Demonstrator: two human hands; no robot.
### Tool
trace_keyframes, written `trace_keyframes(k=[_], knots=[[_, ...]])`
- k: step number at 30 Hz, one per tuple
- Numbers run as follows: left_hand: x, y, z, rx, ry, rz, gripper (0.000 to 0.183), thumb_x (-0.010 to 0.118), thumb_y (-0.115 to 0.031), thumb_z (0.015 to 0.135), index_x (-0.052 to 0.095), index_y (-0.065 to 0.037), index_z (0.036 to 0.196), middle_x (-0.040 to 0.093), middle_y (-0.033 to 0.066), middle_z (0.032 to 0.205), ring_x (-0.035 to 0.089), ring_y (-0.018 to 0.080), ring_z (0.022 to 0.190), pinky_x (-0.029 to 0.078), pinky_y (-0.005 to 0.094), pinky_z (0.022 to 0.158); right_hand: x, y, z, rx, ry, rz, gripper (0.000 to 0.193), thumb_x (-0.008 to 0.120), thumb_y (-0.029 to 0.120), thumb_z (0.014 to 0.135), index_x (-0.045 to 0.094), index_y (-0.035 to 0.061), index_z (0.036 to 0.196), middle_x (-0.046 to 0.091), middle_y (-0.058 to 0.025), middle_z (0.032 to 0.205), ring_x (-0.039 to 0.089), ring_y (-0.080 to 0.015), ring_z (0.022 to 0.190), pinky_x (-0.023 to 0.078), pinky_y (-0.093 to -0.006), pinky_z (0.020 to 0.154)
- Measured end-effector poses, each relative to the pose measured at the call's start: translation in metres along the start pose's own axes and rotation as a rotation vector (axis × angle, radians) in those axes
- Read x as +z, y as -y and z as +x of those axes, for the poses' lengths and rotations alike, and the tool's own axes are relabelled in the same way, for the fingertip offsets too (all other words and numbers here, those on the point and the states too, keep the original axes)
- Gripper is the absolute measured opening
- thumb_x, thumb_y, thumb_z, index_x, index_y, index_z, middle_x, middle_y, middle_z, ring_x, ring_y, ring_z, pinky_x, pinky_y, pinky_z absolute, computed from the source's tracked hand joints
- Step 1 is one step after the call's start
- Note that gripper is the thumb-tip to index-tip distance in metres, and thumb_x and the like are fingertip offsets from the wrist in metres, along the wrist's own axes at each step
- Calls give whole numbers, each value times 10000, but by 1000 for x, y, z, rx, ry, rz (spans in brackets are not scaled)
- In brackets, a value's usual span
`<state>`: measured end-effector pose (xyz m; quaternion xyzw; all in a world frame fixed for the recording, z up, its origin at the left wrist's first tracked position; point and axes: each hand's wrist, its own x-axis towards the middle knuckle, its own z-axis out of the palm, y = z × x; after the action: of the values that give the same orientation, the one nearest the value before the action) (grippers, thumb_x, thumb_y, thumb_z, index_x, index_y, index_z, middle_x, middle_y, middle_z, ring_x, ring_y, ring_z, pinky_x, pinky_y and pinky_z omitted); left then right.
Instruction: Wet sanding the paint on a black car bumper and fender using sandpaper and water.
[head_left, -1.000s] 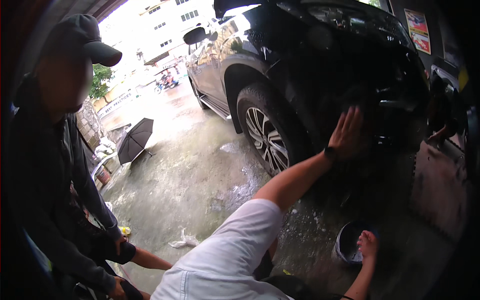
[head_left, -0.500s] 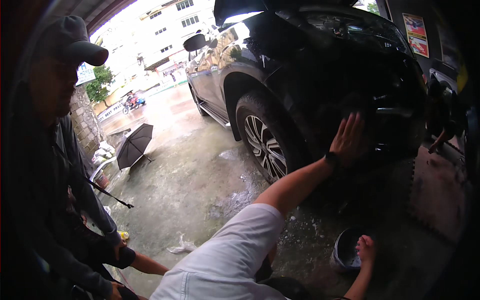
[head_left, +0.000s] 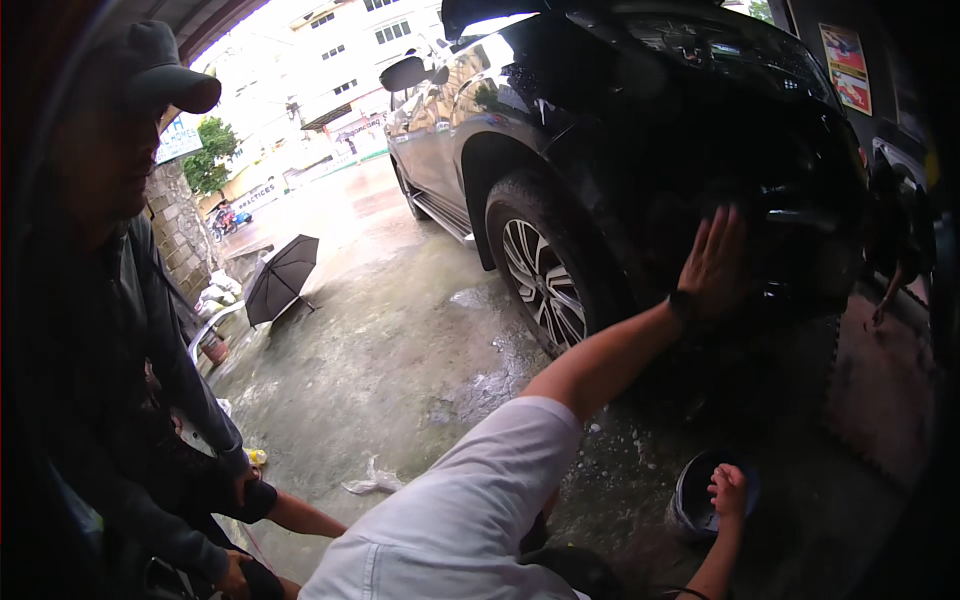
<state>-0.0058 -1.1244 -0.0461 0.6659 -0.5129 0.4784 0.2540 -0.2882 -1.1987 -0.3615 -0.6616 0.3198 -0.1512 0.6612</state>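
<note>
My left hand (head_left: 714, 262), with a dark band at its wrist, lies flat against the dark front end of a car (head_left: 470, 150), fingers stretched out. The bodywork under it is too dark to show detail. Lower right, my right hand (head_left: 729, 490) hovers at the rim of a dark bucket (head_left: 683, 505). Its fingers are curled in, and whether they hold anything is hidden. The car's front wheel (head_left: 545, 280), a black tyre on a spoked rim, stands left of my left hand.
At the left a person (head_left: 130, 330) in a cap and dark jacket sits close by. An open dark umbrella (head_left: 283, 278) rests on the wet concrete floor (head_left: 370, 350). A crumpled clear plastic bag (head_left: 374, 480) lies nearer me. Brown matting (head_left: 880, 380) covers ground at the right.
The view has shifted slightly, moving the scene a little to the right. My left hand stays flat on the car. A motorbike on the street has moved left.
</note>
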Motion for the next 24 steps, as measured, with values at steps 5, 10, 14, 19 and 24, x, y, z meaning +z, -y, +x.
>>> trace_keyframes(k=[5,10,14,19,24], knots=[[-2,7,-60,166,245,26,852,624,-497,867,389,69,1458,287,240,1579,251,358,1487,216,509,1206,-5,1,-2,66,-16,72,323,672,235,895,637,39,1148,628,-12,834,583,-94,632,417,-236,481],[-38,-5,60,-40,28,-64,906,655,-473,857,308,68,1496,237,263,1589,204,399,1493,167,520,1219,-7,22,-17,42,-26,33,320,667,219,898,634,39,1161,637,-14,851,586,-91,636,412,-231,479],[-8,-13,36,2,-61,-26,900,663,-436,866,277,54,1515,225,266,1593,232,414,1481,206,529,1203,-11,18,-19,56,-14,2,338,668,224,902,627,38,1180,648,-18,872,595,-94,653,420,-231,489],[24,-1,-85,252,59,220,880,661,-515,849,370,-2,1502,299,199,1591,274,349,1484,244,510,1192,-3,-8,-1,27,-34,111,353,699,258,893,641,37,1162,658,-26,866,606,-109,652,453,-253,522],[1,8,-7,15,109,102,938,714,-490,821,324,13,1510,222,205,1617,173,357,1512,172,519,1213,7,10,-12,-75,-21,30,411,714,301,884,649,-22,1129,697,-75,869,637,-145,690,520,-295,643]])
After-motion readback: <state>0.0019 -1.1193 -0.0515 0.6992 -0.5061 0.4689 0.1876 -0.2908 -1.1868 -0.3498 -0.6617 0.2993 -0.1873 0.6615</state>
